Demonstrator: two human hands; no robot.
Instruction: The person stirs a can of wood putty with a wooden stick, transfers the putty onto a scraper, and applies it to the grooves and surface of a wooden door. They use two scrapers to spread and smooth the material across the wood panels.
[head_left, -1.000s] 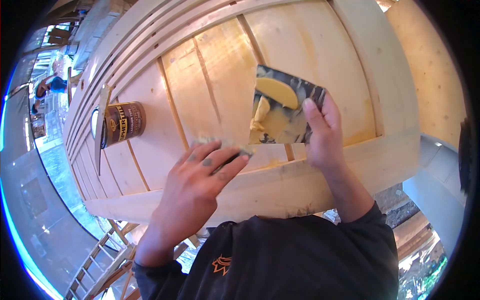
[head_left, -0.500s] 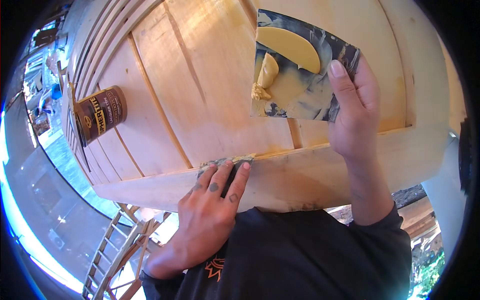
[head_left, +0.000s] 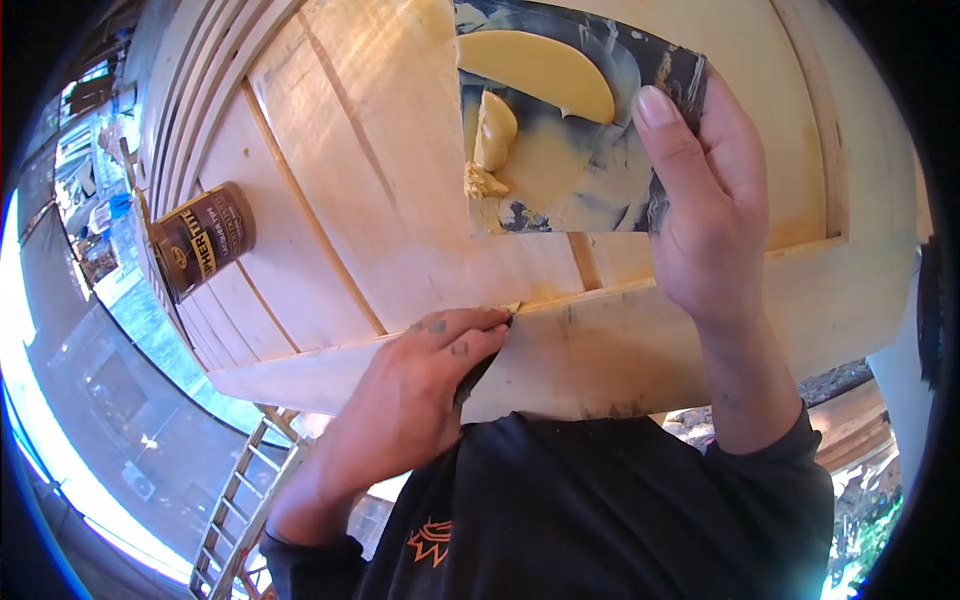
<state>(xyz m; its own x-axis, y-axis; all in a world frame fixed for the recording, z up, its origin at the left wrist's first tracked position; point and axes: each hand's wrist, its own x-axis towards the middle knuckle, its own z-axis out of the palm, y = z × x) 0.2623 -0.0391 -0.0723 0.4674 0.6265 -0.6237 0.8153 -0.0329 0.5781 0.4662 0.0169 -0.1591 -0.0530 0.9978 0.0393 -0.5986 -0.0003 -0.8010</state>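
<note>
My right hand [head_left: 710, 190] grips a dark, smeared flat board [head_left: 590, 180] by its right edge, thumb on top. On the board lie a broad patch of yellow putty [head_left: 545, 75] and smaller lumps beside it. My left hand [head_left: 420, 370] is closed around a thin dark putty spreader [head_left: 485, 365], mostly hidden under the fingers. Its tip touches the seam [head_left: 560, 298] where the wooden panel [head_left: 420, 230] meets the pale edge board [head_left: 620, 350]. Putty shows along that seam to the right of the fingertips.
A brown can of lacquer putty [head_left: 205, 240] stands on the panel at the left, near several curved wooden slats [head_left: 200, 90]. Narrow wooden strips [head_left: 310, 210] cross the panel. Below left is a ladder [head_left: 240, 500].
My left hand has turned, so the spreader now shows edge-on and its fingers point more to the right. The board in my right hand has shifted left and slightly up.
</note>
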